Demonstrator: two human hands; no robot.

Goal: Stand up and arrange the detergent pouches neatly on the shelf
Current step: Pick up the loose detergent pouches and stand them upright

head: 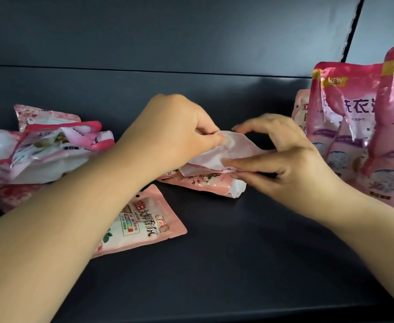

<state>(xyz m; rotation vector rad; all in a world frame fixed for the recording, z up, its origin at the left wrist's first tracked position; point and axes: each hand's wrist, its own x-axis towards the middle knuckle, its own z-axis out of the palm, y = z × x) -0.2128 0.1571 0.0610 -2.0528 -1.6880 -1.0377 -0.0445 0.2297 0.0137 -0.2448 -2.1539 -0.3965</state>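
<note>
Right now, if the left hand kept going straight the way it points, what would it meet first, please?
Probably the right hand, just beyond the pouch the left hand pinches; farther right stand the upright pouches, though depth is unclear.

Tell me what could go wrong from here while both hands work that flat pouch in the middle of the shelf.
The left hand and right hand only pinch the limp pouch, so it could slump when raised. The standing pouches sit just beyond the right hand and could be knocked over. The left forearm crosses the pouch lying face up and may drag it toward the shelf edge.
</note>
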